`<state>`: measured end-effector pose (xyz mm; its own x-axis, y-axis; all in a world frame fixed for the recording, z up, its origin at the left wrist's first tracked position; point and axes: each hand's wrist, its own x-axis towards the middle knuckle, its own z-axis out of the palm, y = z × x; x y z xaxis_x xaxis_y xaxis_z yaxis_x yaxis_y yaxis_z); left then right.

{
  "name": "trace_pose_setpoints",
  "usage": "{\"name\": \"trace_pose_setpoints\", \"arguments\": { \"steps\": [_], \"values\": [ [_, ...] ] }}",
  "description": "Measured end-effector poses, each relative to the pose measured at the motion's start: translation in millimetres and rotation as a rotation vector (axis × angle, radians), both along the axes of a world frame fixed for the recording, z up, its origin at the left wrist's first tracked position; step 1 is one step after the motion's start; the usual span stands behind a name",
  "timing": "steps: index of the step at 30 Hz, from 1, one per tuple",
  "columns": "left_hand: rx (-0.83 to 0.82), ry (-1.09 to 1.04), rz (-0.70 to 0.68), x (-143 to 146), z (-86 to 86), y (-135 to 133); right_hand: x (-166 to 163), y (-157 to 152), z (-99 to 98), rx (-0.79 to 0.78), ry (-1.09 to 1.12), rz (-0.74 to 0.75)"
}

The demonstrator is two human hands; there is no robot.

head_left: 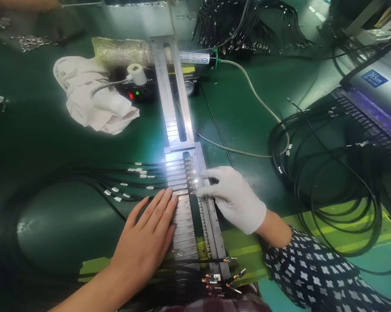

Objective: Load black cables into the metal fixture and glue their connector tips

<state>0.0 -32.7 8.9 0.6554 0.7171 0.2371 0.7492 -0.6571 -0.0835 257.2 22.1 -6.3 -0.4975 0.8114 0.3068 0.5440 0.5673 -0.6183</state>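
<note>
A slotted metal fixture (185,216) runs down the middle of the table. Several black cables (156,187) lie side by side across its upper grooves, with stripped ends and coloured wires (191,175) over the gap. My bare left hand (151,232) rests flat, its fingertips on the fixture's left edge at the lowest of these cables. In a white glove, my right hand (232,195) reaches in from the right. Its thumb and index finger are apart, their tips beside the wire ends at the fixture's right rail (211,216). Nothing shows between them.
Behind the fixture are a black control box (146,93), a syringe barrel (197,58) with a hose and a white cloth (81,95). Coiled cables (341,208) lie right, near a machine marked 365nm (374,79). More cable ends (213,279) sit at the near edge.
</note>
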Motion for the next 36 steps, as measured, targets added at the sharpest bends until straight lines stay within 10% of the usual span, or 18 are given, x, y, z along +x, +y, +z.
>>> {"name": "trace_pose_setpoints", "arguments": {
  "steps": [12,24,36],
  "values": [
    [0.069,0.11,-0.168,-8,-3.1,7,-6,-4,-1.6,0.213,0.015,-0.049],
    [-0.464,-0.216,-0.295,-51,22.5,0,-5,-7,-5.3,0.163,-0.041,-0.079],
    [-0.273,-0.376,-0.235,-15,7.2,46,-4,-2,-7.7,0.104,0.042,-0.098]
  ]
}}
